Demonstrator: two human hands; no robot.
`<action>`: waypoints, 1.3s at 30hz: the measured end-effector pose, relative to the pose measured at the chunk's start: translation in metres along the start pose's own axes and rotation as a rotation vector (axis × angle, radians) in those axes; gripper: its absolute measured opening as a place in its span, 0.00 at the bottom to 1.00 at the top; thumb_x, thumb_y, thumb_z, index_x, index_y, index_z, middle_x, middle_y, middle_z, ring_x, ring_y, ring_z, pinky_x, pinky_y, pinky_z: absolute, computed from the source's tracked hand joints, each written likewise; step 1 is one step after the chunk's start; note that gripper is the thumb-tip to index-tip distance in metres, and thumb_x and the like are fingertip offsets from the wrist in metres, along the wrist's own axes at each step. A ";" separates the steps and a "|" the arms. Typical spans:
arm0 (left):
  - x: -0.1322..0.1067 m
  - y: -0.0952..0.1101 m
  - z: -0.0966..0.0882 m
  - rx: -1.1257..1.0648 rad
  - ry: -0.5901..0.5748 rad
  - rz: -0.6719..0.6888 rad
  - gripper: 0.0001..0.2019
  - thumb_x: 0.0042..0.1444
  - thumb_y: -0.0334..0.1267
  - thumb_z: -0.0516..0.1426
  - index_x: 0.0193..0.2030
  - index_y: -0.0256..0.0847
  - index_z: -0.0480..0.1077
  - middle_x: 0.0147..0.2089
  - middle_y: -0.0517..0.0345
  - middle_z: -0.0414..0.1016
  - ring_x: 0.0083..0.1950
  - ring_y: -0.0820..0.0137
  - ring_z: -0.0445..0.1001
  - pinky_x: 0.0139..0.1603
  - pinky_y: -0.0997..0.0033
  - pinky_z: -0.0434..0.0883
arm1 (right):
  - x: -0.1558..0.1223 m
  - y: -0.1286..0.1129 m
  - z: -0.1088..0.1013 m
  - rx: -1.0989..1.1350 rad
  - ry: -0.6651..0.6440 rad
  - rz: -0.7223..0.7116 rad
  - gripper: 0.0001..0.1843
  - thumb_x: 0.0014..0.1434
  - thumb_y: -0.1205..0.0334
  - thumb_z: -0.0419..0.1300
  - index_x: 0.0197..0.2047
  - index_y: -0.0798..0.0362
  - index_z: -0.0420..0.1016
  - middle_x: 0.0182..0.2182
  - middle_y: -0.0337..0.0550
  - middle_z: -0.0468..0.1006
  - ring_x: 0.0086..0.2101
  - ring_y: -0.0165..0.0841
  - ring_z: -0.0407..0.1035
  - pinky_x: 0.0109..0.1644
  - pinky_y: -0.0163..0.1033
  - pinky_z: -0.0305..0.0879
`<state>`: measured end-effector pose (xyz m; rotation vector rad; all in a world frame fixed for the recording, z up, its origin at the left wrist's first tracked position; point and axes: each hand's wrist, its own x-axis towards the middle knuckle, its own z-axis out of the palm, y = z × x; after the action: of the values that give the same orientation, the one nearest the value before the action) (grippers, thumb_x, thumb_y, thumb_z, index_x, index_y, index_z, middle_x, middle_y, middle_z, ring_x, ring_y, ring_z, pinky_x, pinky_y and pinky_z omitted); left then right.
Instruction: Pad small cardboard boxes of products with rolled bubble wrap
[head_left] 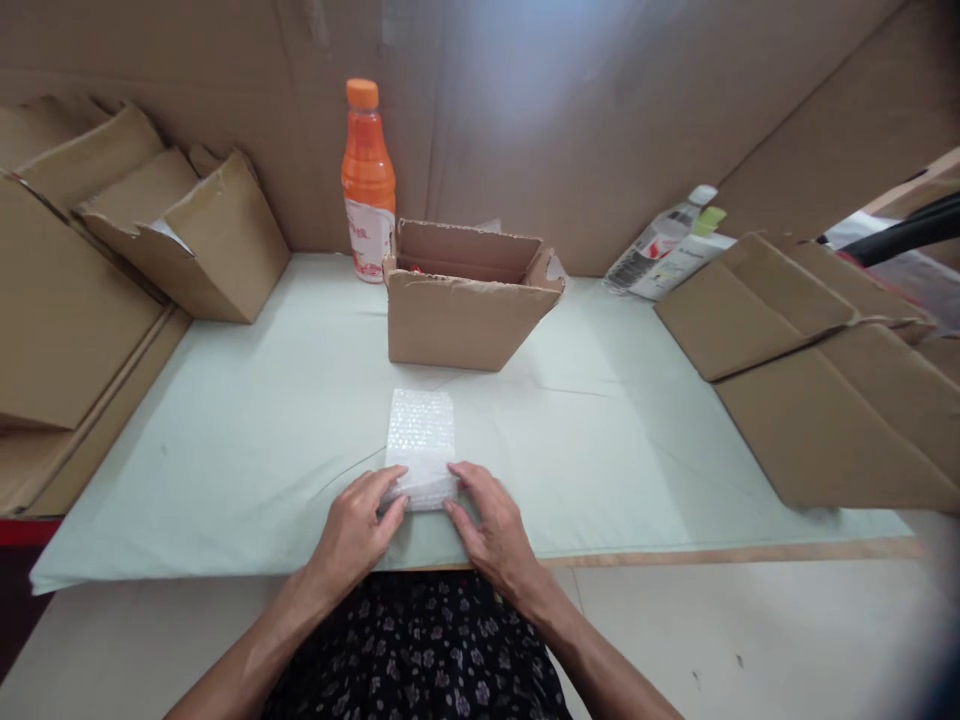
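Note:
A small piece of clear bubble wrap (421, 425) lies on the pale green cloth near the front edge of the table. Its near end looks folded or rolled into a thicker bundle; whether anything is inside I cannot tell. My left hand (361, 520) grips the left side of this near end, thumb and fingers curled around it. From the right side my right hand (491, 515) holds the same end in a like way. The far end of the wrap lies flat, beyond my fingertips.
An open cardboard box (457, 320) stands just beyond the wrap, something red inside. Behind it is an orange bottle (367, 180). More cardboard boxes flank the table at left (225, 240) and right (847, 400). A clear bottle (664, 235) leans at the back right.

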<state>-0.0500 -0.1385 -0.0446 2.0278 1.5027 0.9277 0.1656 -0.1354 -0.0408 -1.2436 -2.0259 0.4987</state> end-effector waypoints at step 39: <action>-0.012 0.027 0.004 -1.049 0.124 -0.663 0.40 0.59 0.45 0.61 0.74 0.42 0.49 0.46 0.53 0.77 0.42 0.68 0.76 0.46 0.71 0.73 | 0.022 -0.012 -0.006 0.352 -0.248 0.248 0.23 0.60 0.53 0.62 0.57 0.50 0.74 0.56 0.49 0.76 0.55 0.43 0.69 0.59 0.47 0.65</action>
<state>-0.0318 -0.1575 -0.0315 0.6859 1.1935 1.1827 0.1562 -0.1215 -0.0213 -1.2644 -1.8774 1.1254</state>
